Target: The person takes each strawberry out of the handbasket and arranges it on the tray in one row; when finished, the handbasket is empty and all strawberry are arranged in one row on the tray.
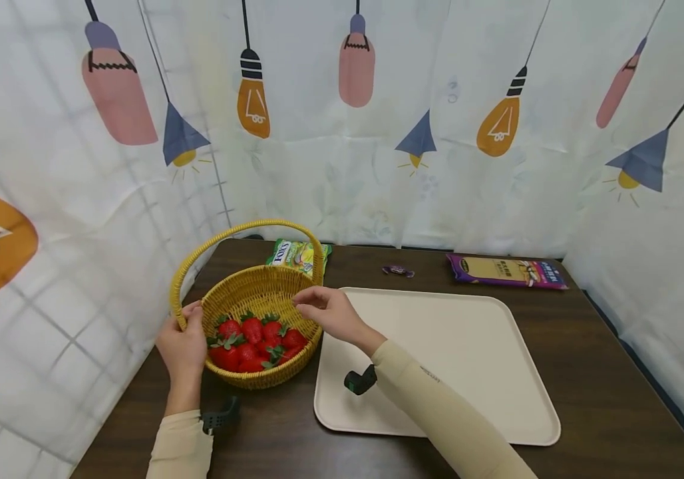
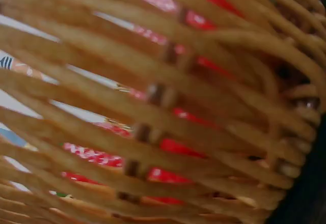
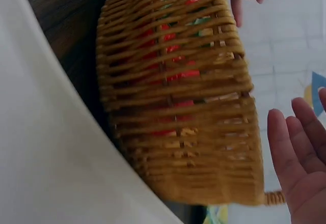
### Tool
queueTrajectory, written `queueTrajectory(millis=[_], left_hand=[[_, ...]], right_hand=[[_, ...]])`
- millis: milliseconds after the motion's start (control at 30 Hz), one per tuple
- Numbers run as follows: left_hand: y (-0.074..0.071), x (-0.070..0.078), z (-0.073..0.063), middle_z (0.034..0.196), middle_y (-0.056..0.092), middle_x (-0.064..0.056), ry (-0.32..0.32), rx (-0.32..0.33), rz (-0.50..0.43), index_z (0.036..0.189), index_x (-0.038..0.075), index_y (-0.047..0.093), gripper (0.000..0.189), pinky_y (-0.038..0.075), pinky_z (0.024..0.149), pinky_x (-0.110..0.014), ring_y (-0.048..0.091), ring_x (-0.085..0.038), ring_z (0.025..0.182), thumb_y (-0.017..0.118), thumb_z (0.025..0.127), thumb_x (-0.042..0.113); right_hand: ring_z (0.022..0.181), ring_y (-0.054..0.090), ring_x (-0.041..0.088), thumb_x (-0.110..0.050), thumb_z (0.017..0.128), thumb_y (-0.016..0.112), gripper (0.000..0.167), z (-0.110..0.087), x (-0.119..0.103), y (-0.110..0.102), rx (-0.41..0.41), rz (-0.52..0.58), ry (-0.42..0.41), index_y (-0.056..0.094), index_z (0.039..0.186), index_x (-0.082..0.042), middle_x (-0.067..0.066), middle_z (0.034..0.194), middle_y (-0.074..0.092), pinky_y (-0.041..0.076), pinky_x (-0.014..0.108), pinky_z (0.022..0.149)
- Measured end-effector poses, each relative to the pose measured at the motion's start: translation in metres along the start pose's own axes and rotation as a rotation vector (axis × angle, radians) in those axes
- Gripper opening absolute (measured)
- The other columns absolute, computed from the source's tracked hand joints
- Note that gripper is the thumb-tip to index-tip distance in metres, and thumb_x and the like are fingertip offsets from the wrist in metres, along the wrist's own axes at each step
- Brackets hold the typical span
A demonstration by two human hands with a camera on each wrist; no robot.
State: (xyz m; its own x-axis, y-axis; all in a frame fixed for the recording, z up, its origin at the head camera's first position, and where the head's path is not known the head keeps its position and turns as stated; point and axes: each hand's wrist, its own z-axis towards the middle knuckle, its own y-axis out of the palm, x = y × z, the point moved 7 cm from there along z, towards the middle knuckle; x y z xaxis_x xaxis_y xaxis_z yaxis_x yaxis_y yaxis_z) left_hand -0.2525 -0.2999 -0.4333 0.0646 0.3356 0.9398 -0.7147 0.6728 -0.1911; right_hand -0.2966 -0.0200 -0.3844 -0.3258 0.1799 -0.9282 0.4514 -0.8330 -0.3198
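Observation:
A yellow wicker basket (image 1: 245, 379) with a tall arched handle (image 1: 246, 228) stands at the left of the table. Inside it lie several red strawberries (image 1: 251, 330) with green leaves, also glimpsed through the weave in both wrist views. At the left rim, my left hand (image 1: 183, 340) grips the basket where the handle meets it. My right hand (image 1: 331, 314) hovers at the right side of the rim, near the handle's other foot. In the right wrist view its fingers (image 3: 285, 145) are extended, apart from the wicker and holding nothing.
A cream tray (image 1: 444, 359) lies right of the basket on the dark wooden table (image 1: 611, 399). Behind the basket sits a green snack packet (image 1: 294, 256). A small purple-wrapped sweet (image 1: 398, 271) and a long purple packet (image 1: 506, 271) lie along the back.

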Motion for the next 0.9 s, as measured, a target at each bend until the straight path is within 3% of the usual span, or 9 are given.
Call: queueTrajectory(millis=[133,300,533,733,900], left_hand=[[0.003,-0.003,0.0,0.095,0.071,0.0,0.035,0.04,-0.015,0.105,0.0,0.074,0.033,0.035,0.069,-0.023,0.05,0.0,0.08,0.057,0.097,0.027],[0.004,-0.013,-0.002,0.103,0.072,-0.007,0.037,0.054,-0.068,0.106,0.001,0.072,0.028,0.032,0.065,-0.023,0.048,-0.005,0.075,0.057,0.098,0.022],[0.007,-0.02,-0.005,0.11,0.071,-0.008,0.015,0.036,-0.093,0.107,0.001,0.072,0.028,0.032,0.068,-0.025,0.052,-0.006,0.085,0.057,0.098,0.022],[0.005,-0.019,-0.004,0.104,0.073,0.001,0.031,0.074,-0.083,0.1,-0.003,0.071,0.027,0.029,0.06,-0.025,0.042,-0.008,0.067,0.058,0.097,0.021],[0.006,-0.02,-0.006,0.101,0.073,0.002,0.017,0.07,-0.073,0.101,-0.002,0.072,0.028,0.027,0.058,-0.026,0.034,-0.012,0.061,0.057,0.097,0.022]], right_hand=[[0.1,0.065,0.012,-0.009,0.096,0.06,0.028,0.013,0.002,0.016,-0.074,0.096,0.02,0.063,0.121,0.005,0.021,0.121,0.064,0.052,0.03,0.086],[0.098,0.065,0.012,-0.009,0.095,0.061,0.033,0.038,0.029,0.041,-0.184,0.145,0.029,0.06,0.125,0.005,0.021,0.123,0.063,0.052,0.041,0.089],[0.101,0.067,0.031,-0.008,0.092,0.066,0.036,0.051,0.047,0.064,-0.367,0.134,0.096,0.061,0.126,0.003,0.016,0.117,0.067,0.055,0.033,0.081],[0.089,0.067,0.013,-0.01,0.09,0.069,0.032,0.051,0.047,0.076,-0.497,0.025,0.086,0.066,0.119,0.001,0.0,0.098,0.071,0.054,0.026,0.08],[0.093,0.064,0.003,-0.008,0.088,0.071,0.031,0.048,0.05,0.081,-0.567,-0.055,0.074,0.068,0.118,-0.001,0.003,0.107,0.072,0.05,0.021,0.084]])
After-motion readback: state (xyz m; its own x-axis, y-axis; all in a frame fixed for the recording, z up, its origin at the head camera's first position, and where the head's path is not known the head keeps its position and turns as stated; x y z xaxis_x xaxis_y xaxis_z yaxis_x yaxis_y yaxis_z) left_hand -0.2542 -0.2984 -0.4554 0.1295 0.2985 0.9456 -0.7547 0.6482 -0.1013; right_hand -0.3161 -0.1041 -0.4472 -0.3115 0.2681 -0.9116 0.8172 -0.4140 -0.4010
